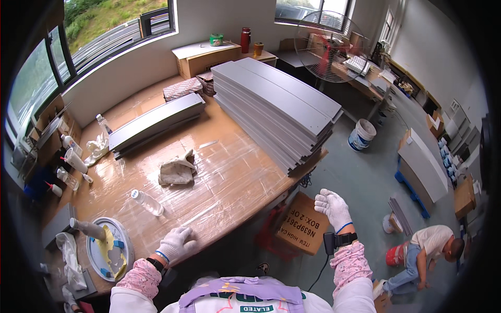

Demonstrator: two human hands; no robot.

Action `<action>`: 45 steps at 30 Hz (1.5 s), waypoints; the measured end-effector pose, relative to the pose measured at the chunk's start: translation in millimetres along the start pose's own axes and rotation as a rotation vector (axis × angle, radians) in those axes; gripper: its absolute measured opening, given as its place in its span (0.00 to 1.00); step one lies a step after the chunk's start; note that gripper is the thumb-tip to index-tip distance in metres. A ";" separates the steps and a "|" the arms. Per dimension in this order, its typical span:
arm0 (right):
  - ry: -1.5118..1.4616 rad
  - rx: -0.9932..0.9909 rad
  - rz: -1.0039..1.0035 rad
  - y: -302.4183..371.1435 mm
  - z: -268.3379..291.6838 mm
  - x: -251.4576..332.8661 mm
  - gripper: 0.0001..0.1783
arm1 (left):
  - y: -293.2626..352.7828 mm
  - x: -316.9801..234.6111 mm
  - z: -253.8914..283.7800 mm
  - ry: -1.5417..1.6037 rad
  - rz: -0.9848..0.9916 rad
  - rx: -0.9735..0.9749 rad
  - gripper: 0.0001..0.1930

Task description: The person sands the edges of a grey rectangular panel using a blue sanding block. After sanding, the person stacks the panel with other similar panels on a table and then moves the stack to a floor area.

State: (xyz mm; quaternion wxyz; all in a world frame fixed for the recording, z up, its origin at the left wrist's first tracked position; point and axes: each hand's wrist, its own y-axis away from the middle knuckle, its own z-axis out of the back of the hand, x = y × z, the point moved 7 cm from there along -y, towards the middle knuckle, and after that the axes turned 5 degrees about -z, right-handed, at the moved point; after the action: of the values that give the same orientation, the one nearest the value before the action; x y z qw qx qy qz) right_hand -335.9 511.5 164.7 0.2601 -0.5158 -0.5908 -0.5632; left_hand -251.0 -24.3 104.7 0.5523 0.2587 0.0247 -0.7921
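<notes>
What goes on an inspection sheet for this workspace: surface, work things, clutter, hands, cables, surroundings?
Surface: table brown, under wrinkled clear film.
Work things: tall grey stack at far right of table, lower stack further left.
Clutter: cloth crumpled mid-table; bottle standing near left hand; glove among bottles at left.
Hands: both gloved; left loosely curled at table edge, contact unclear; right hand open beyond the edge. Nothing seen in either.
Cables: black cable hanging from right wrist; lower end unclear.
Surroundings: fan behind; bucket on floor; another person bending at right.
</notes>
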 end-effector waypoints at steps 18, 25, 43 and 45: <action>0.512 0.052 0.345 -129.9 -64.8 135.6 0.49 | -426.0 -43.1 364.2 0.166 -0.010 -0.746 0.39; -0.004 -0.044 -0.147 -121.3 -99.9 143.0 0.33 | -546.2 8.7 427.2 0.013 0.178 -0.423 0.41; -0.255 -0.230 -0.687 -125.4 -1.3 61.4 0.38 | -587.7 51.5 409.6 0.397 0.213 -0.067 0.44; -0.717 -0.141 -0.966 -94.6 -38.7 75.8 0.44 | -584.2 30.6 399.0 0.422 0.150 0.005 0.45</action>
State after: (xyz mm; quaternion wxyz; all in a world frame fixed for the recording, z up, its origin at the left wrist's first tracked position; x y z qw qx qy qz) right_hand -457.0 515.1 203.4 -0.2751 -0.3630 -0.7703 -0.4463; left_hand -930.1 46.7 292.4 0.5914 0.4214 0.1184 -0.6772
